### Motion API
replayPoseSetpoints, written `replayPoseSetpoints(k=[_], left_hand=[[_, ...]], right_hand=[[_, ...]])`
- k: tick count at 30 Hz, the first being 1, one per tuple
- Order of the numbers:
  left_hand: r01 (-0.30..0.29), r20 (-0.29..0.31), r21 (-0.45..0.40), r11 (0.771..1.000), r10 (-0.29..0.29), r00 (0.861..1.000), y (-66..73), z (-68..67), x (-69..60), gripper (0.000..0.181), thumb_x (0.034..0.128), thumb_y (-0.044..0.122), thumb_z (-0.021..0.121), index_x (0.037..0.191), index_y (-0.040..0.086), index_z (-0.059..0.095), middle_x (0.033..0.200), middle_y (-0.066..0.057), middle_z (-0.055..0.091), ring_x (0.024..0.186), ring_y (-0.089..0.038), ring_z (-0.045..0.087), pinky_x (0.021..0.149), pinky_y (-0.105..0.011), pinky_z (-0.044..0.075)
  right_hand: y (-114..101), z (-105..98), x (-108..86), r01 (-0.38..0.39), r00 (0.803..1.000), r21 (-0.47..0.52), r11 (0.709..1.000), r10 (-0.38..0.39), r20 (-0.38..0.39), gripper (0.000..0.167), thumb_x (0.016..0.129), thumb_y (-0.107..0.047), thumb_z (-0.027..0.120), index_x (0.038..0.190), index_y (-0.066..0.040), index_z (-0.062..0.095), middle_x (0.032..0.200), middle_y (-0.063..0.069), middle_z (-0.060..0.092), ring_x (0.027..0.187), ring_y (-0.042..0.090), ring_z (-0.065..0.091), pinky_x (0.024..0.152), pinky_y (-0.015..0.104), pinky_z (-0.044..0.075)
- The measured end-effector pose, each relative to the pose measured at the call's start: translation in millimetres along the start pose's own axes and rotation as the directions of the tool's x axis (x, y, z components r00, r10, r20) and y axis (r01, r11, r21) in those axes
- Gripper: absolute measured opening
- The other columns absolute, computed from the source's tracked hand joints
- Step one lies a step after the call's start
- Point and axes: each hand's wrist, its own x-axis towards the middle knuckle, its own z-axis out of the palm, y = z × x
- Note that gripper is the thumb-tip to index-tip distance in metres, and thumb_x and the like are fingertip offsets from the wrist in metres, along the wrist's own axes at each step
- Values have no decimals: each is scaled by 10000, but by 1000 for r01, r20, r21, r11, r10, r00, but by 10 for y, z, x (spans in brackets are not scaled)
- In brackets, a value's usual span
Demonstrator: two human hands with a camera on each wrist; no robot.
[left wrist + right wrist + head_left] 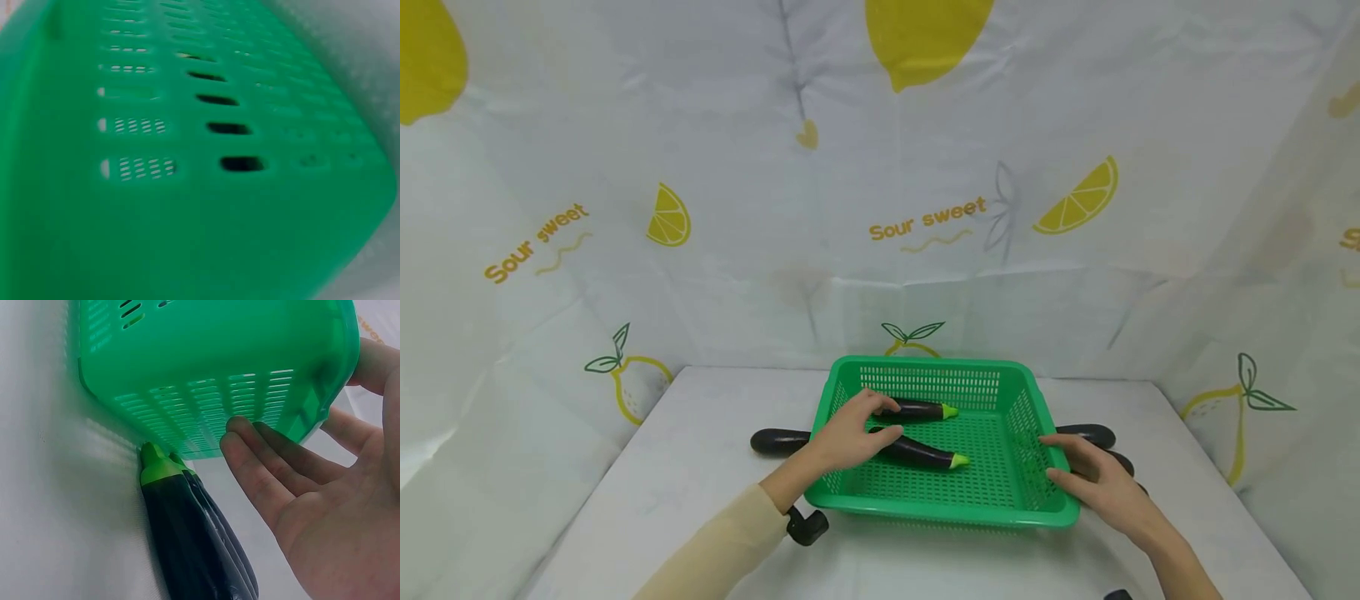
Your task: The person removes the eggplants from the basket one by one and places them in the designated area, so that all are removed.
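A cream sleeve (718, 542) is filling the lower left of the head view. At lower right, the right hand (1101, 487) is gripping the right edge of a green basket (940, 506), its thumb coming over the rim. Just below centre, the left hand (850, 435) is hovering inside, fingers relaxed and spread; whether it is touching an eggplant is hard to tell. A nearer eggplant (916, 452) and a farther eggplant (921, 409) are lying there, green ends pointing right. Outside, dark eggplants (777, 442) are flanking both sides. A lemon-printed sheet (850, 292) is hanging across the upper frame.
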Motion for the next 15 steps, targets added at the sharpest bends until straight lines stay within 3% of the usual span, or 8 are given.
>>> replayPoseSetpoints(k=[8,15], left_hand=[[42,53,120,992,-48,997,-79,176,62,395,1008,354,621,1301,89,631,1273,-94,562,1186,-286,543,972,-510,460],[107,73,180,978,-122,990,-132,260,105,405,1000,344,631,1331,111,623,1376,-124,519,1278,-356,493,992,-560,436]], right_hand=[[1,-2,10,10,1000,-7,1000,-10,-3,507,1015,-231,645,1453,-25,493,1458,308,481,1295,518,506,869,212,476],[10,-3,12,-9,1000,-2,1000,9,3,513,1017,-249,644,1461,-43,491,1467,294,479,1293,505,514,859,224,489]])
